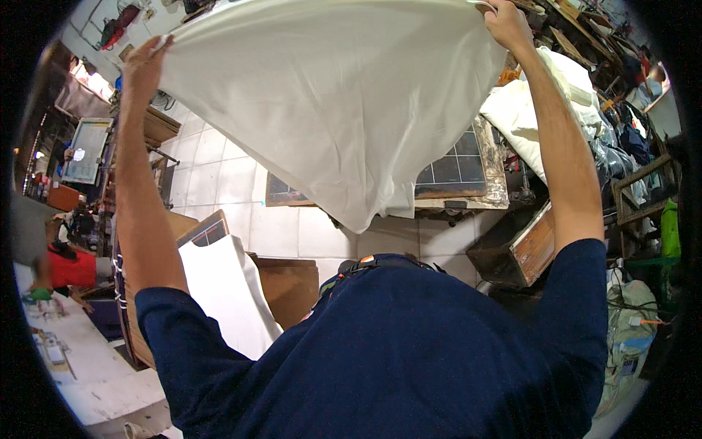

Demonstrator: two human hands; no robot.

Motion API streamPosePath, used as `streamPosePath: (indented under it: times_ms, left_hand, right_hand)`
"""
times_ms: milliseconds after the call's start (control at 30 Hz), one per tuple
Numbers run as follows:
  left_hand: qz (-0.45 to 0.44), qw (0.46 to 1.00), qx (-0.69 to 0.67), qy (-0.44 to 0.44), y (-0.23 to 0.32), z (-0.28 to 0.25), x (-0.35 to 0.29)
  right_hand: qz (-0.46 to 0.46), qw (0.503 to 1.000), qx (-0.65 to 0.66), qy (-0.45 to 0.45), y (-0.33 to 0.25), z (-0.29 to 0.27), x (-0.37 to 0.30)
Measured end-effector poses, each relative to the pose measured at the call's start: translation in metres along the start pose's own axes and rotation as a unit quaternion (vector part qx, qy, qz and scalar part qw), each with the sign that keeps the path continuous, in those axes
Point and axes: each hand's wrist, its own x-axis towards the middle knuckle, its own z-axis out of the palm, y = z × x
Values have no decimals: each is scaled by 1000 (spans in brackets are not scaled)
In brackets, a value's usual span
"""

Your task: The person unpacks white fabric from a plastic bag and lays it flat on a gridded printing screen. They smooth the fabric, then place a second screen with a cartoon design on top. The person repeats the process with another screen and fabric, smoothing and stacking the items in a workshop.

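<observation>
One large white cloth sheet (329,95) with a faint sheen, stretched along its upper edge and hanging in loose folds above a dark, white-gridded tabletop (457,172). Left hand (144,69) pinching the upper left corner; right hand (510,28) gripping the upper right end. Handling, judged: light, limp, perhaps slippery, not fragile, creases readily; best held at widely spaced corners, edge taut.

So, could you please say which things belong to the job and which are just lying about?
In the job: left hand, right hand, the white cloth they hold, probably the gridded board it partly hides.
Apparently lying about: box-like wooden piece, wooden frame, framed panel.
</observation>
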Motion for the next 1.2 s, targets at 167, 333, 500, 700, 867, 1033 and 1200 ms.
streamPosePath:
  times_ms: [167,333,500,700,867,1033,1200]
  left_hand:
    - [-216,958,-187,-32,-6,-7,14]
    - [-50,866,-467,171,24,-76,6]
    - [-44,933,-294,202,35,-133,-107]
    - [-109,906,-394,-108,35,-110,-241]
    - [-247,821,-469,-214,10,3,-319]
    - [-304,799,-476,-207,-4,88,-382]
    - [-370,760,-491,-211,4,100,-412]
  right_hand:
    - [-131,963,31,232,2,-18,54]
    - [-258,858,-168,410,-6,-122,61]
    - [11,952,262,155,10,-201,-51]
    - [59,942,318,-86,24,-177,-189]
    - [188,907,300,-226,41,-89,-257]
    - [334,866,192,-318,63,-20,-320]
    - [383,853,189,-299,66,1,-368]
